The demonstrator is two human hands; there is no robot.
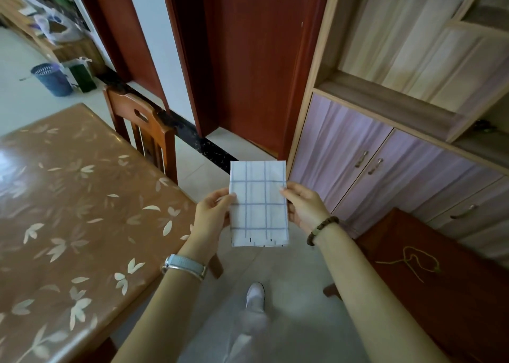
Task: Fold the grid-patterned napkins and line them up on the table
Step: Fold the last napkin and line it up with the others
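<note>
Closest in, a pale grey shoe [255, 296] stands on the tiled floor. Above it two bare forearms reach out, the left wearing a silver wristwatch [184, 265] and the right a brown beaded bracelet [321, 229]. The left hand [212, 214] pinches the left long edge of a white cloth napkin with a blue grid pattern [259, 205], thumb on the front face and fingers tucked behind. The right hand [303, 208] pinches the opposite long edge the same way. The napkin is folded down to a narrow rectangle and is held in the air over the floor, resting on nothing. Its long axis runs straight away from the person, with the short dashed hem nearest the body. For setting it down, what counts is that the glossy brown table with the pale leaf print [68, 197] lies off to the left. The left hand is therefore the nearer one, and I reckon the napkin must swing leftward over the table's edge. Past the table's far corner stands an orange-brown wooden chair [143, 126], and to the right a lilac-fronted cabinet [371, 170].
</note>
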